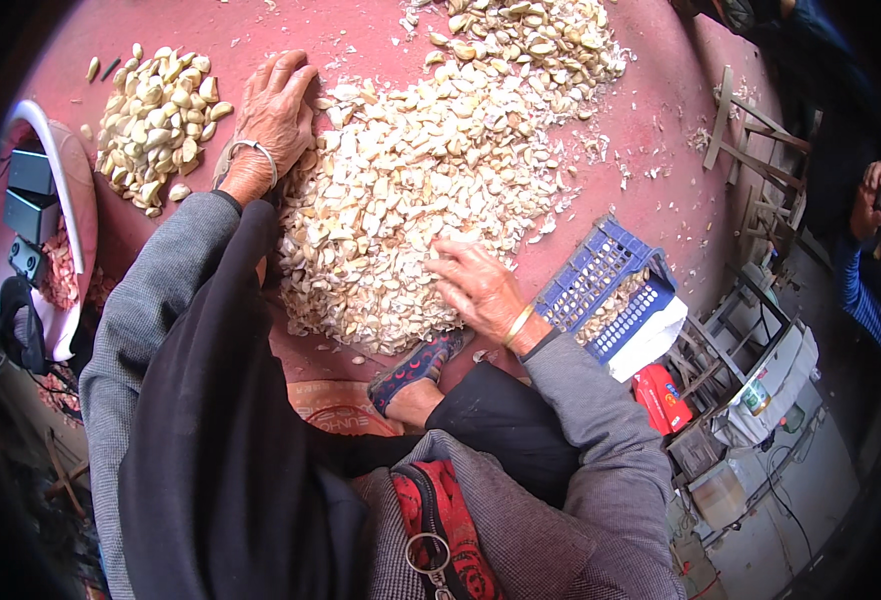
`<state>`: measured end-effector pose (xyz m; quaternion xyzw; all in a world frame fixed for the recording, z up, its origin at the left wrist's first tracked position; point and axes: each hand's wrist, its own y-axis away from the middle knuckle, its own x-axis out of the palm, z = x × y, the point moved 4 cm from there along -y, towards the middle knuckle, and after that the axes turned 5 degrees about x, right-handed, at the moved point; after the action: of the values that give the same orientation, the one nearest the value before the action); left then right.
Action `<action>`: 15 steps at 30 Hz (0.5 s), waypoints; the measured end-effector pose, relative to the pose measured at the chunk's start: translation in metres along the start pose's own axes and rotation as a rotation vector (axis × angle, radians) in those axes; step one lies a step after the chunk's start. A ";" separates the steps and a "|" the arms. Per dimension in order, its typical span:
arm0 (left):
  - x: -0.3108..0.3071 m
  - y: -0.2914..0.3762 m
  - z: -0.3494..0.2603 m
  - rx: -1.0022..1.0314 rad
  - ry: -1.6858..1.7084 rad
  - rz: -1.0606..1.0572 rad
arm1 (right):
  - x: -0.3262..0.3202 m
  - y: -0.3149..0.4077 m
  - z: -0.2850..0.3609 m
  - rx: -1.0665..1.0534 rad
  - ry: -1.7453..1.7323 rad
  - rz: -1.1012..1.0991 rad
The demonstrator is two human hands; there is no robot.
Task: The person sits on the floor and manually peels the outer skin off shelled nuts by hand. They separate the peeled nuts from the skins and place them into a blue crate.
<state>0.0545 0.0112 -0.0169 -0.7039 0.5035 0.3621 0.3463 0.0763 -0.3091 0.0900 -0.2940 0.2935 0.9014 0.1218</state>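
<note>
A broad heap of garlic cloves [403,202], mixed with papery skins, spreads over the red surface before me. My left hand [279,112] is palm down at the heap's left edge, by my raised knee. Its fingers bend downward and its palm is hidden. Left of it lies a smaller pile of cleaner, larger cloves [156,124]. My right hand [479,289] reaches over the near right part of the heap, fingers somewhat apart and fingertips at the cloves; nothing shows in its grasp. Below it, my patterned shoe [421,367] borders the heap.
Farther back lies another clove pile [538,37]. A blue plastic crate [598,289] holding cloves stands at right. A pink tub [84,172] with electronic devices is at left. Wooden racks [763,142] stand beyond the right edge, where a person's hand [868,199] holds a phone.
</note>
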 end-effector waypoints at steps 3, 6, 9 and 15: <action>0.002 0.001 0.001 -0.017 -0.006 0.008 | -0.024 -0.003 -0.031 0.237 -0.080 -0.072; 0.001 0.001 0.000 0.026 -0.050 -0.042 | -0.057 -0.021 -0.070 0.327 -0.097 -0.316; 0.000 0.000 0.000 0.064 -0.062 -0.066 | -0.080 -0.036 -0.102 0.485 -0.189 -0.426; 0.002 -0.001 0.001 0.053 -0.089 -0.044 | -0.108 -0.082 -0.111 0.291 0.063 -0.572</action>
<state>0.0557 0.0114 -0.0187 -0.6886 0.4815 0.3717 0.3947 0.2457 -0.3156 0.0448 -0.3719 0.3282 0.7697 0.4019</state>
